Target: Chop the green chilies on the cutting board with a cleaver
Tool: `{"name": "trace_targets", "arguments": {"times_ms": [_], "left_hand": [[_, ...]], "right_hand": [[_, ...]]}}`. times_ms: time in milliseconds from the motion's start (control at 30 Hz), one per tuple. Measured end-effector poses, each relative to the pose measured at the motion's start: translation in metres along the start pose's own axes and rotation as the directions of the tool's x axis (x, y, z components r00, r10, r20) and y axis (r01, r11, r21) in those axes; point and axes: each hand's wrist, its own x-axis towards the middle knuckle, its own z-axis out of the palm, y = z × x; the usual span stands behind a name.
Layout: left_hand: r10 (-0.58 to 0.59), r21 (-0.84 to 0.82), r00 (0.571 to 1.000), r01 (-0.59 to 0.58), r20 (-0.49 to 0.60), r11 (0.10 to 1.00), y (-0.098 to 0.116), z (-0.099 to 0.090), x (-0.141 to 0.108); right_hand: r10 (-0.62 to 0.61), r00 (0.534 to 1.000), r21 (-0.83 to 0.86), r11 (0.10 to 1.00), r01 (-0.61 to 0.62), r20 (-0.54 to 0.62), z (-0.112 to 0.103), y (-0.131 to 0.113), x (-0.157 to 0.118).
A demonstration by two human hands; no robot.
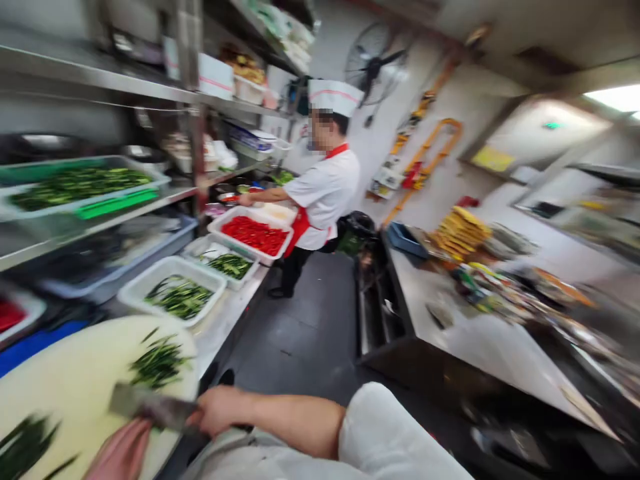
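My right hand (220,410) is wrapped round the handle of a cleaver (155,407), whose blade lies over the round pale cutting board (65,360). Just below the blade, my left hand (120,453) is blurred, its fingertips near the metal; whether it holds anything is too smeared to tell. Cut green vegetable pieces (159,362) form a small pile beyond the blade. More long dark green stalks (25,450) lie at the board's lower left, apart from the cleaver.
Trays of cut greens (173,317) and red peppers (220,223) line the counter ahead. Shelves (100,80) hang at left. A person (330,180) in a white hat works farther along. Dark floor (300,320) separates this counter from a steel one (430,293) at right.
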Motion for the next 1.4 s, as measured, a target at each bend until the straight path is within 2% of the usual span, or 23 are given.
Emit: {"name": "trace_targets", "arguments": {"times_ms": [67,133,200,267,333,400,433,533,633,767,833,900,1100,1300,1400], "left_hand": [[-0.011,-0.024,0.998,0.013,0.069,1.0,0.012,-0.014,-0.014],[-0.084,0.006,0.98,0.084,0.182,0.996,0.023,-0.026,-0.022],[-0.222,0.063,0.956,0.214,0.19,0.975,0.023,-0.037,-0.027],[-0.435,0.157,0.898,0.422,0.061,0.893,0.013,-0.049,-0.034],[-0.588,0.219,0.806,0.586,-0.061,0.78,0.002,-0.061,-0.047],[-0.658,0.247,0.746,0.66,-0.102,0.71,-0.004,-0.07,-0.06],[-0.67,0.251,0.737,0.668,-0.091,0.701,-0.005,-0.072,-0.065],[-0.657,0.242,0.753,0.643,-0.03,0.726,-0.003,-0.073,-0.074],[-0.622,0.224,0.783,0.611,-0.024,0.76,0.006,-0.065,-0.074],[-0.49,0.176,0.869,0.474,0.066,0.863,0.027,-0.041,-0.063],[-0.392,0.15,0.912,0.373,0.124,0.916,0.036,-0.028,-0.055],[-0.324,0.125,0.934,0.307,0.152,0.944,0.042,-0.02,-0.049],[-0.306,0.061,0.936,0.3,0.176,0.952,0.04,-0.017,-0.045],[-0.313,0.038,0.929,0.311,0.2,0.95,0.04,-0.017,-0.044],[-0.29,0.075,0.932,0.28,0.218,0.957,0.031,-0.025,-0.038]], "right_hand": [[-0.031,0.994,0.055,0.998,0.037,-0.104,-0.005,-0.003,-0.012],[-0.146,0.944,0.027,0.987,0.161,-0.294,-0.011,-0.003,-0.023],[-0.203,0.926,0.054,0.971,0.232,-0.319,-0.015,0.002,-0.028],[-0.238,0.934,0.053,0.964,0.26,-0.266,-0.015,0.014,-0.031],[-0.314,0.93,0.007,0.947,0.321,-0.191,-0.013,0.029,-0.034],[-0.367,0.927,-0.064,0.93,0.363,-0.076,-0.01,0.043,-0.038],[-0.374,0.927,-0.092,0.924,0.371,-0.021,-0.01,0.048,-0.039],[-0.317,0.946,-0.137,0.936,0.324,0.071,-0.018,0.054,-0.034],[-0.293,0.956,-0.229,0.929,0.289,0.02,-0.032,0.047,-0.022],[-0.315,0.946,-0.378,0.888,0.264,-0.079,-0.035,0.032,-0.014],[-0.308,0.949,-0.416,0.873,0.253,-0.07,-0.029,0.025,-0.018],[-0.312,0.949,-0.456,0.852,0.257,-0.05,-0.027,0.021,-0.027],[-0.267,0.964,-0.5,0.834,0.231,-0.001,-0.035,0.021,-0.041],[-0.228,0.974,-0.342,0.915,0.213,-0.005,-0.019,0.001,-0.012],[-0.242,0.97,-0.231,0.945,0.23,-0.022,-0.019,-0.005,-0.005]]}}
